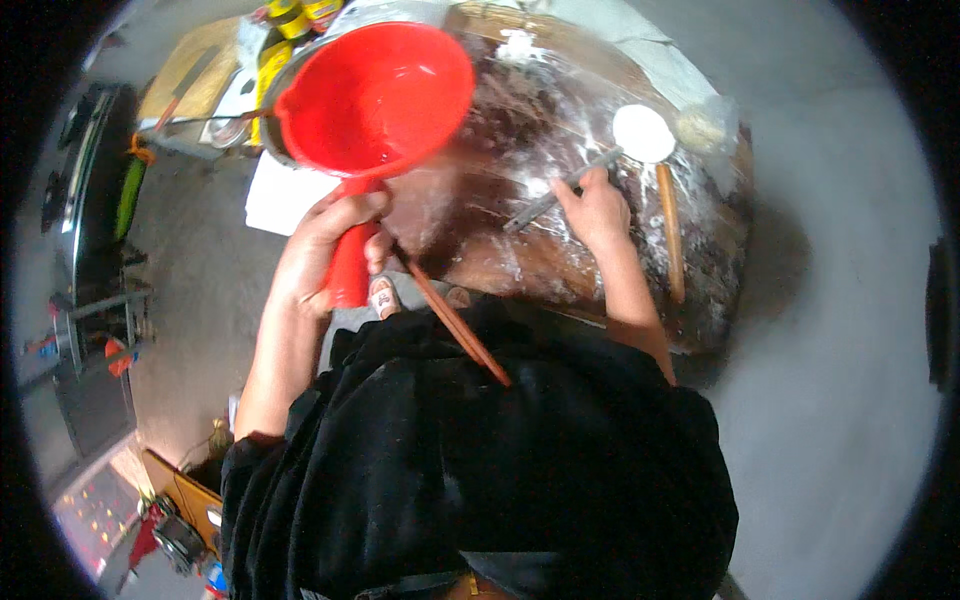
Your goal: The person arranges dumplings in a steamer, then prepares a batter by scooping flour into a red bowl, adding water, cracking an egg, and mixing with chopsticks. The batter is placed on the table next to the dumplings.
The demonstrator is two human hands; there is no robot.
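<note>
My left hand grips the handle of a red plastic ladle, its wide bowl raised over the table's left part. A pair of reddish chopsticks slants from the same hand towards my black shirt. On the floured wooden table, my right hand has its fingers on a flat grey bar, possibly a knife or scraper; whether it is gripped is unclear. A white round item lies just beyond its far end. Right of my hand is a wooden rolling pin.
Behind the ladle a metal basin partly shows. A knife lies on a cutting board at the upper left, near yellow containers. A clear plastic bag sits at the table's right edge.
</note>
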